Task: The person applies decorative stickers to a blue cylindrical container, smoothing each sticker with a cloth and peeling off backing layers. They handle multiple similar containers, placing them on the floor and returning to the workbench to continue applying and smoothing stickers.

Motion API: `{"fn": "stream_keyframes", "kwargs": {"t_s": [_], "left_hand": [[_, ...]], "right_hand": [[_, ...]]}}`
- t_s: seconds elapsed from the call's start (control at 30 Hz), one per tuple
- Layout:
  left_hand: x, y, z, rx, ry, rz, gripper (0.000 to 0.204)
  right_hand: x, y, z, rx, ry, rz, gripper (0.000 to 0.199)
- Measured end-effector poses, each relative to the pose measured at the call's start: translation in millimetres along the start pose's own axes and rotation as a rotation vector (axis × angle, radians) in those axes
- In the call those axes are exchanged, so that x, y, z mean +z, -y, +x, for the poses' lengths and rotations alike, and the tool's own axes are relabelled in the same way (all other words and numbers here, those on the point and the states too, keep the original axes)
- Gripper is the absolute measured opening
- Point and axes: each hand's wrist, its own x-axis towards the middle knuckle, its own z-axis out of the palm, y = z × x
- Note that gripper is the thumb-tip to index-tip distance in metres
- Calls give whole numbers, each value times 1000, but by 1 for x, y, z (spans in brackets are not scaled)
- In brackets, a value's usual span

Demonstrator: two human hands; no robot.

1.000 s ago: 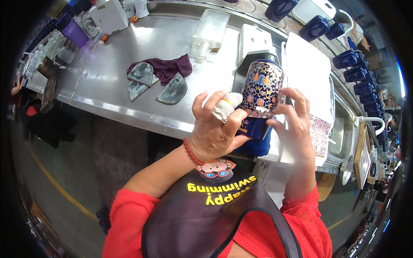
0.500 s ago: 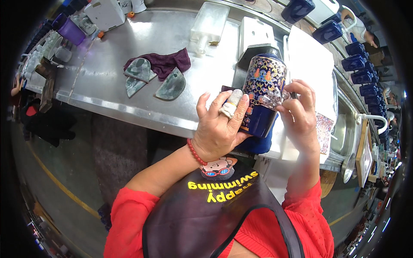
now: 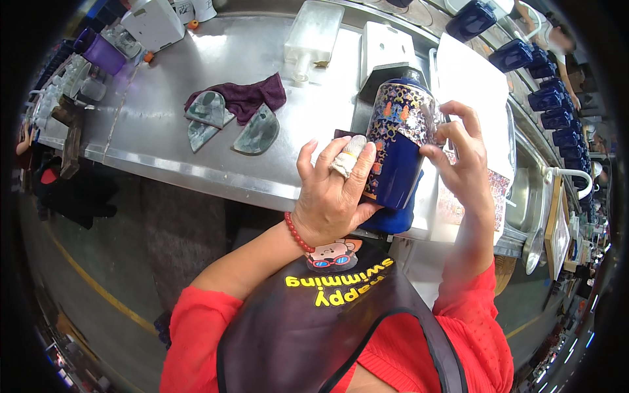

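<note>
Above the near edge of the steel workbench (image 3: 196,78), the head view shows a dark blue ceramic mug (image 3: 398,147) with a floral band held upright between both hands. Left hand (image 3: 331,196) curls around its side, a bandaged finger pressed to the glaze. Right hand (image 3: 462,160) grips the handle side, fingers partly closed. Farther back lie a maroon cloth (image 3: 246,98) and grey curved pieces (image 3: 259,131).

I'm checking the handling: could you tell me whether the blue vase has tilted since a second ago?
Yes. The blue vase now leans further left, against the steel table.
</note>
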Motion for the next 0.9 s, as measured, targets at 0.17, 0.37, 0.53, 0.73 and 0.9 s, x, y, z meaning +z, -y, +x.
{"fn": "stream_keyframes", "kwargs": {"t_s": [0.17, 0.37, 0.53, 0.73, 0.9], "left_hand": [[-1, 0, 1, 4, -5, -14, 90], [-1, 1, 2, 15, 10, -7, 91], [2, 3, 0, 28, -3, 25, 88], [2, 3, -2, 18, 28, 13, 91], [-8, -3, 7, -3, 57, -33, 95]], "right_hand": [[4, -14, 16, -22, -95, -42, 17], [10, -33, 37, -62, -234, -105, 14], [13, -52, 43, 15, -346, -117, 15], [20, -80, 34, 109, -364, -217, 20], [22, -84, 10, 244, -318, -160, 18]]}}
